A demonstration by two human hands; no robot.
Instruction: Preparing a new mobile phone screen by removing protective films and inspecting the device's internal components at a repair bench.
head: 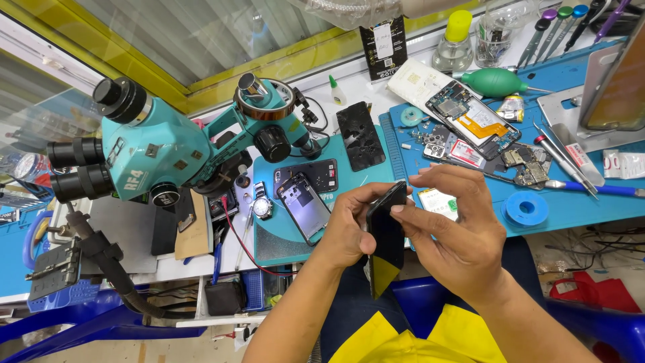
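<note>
Both hands are gripping a black phone [388, 236] edge-on, out over the lap and off the near edge of the bench. The left hand [345, 232] wraps it from behind, and the right hand [455, 236] pinches the top edge with fingertips. That's my worry: nothing is under it there, so if the fingertips slip while prying it drops to the floor, not the mat [571, 202].

Just past the hands sits an opened phone [304, 206] face up beside a watch [262, 208]. A careless elbow could sweep either off.

Further right, a gutted phone [474, 119] and loose boards [527, 163] lie close to tweezers [564, 156], so small parts could easily get knocked. The microscope [158, 144] crowds the far left.
</note>
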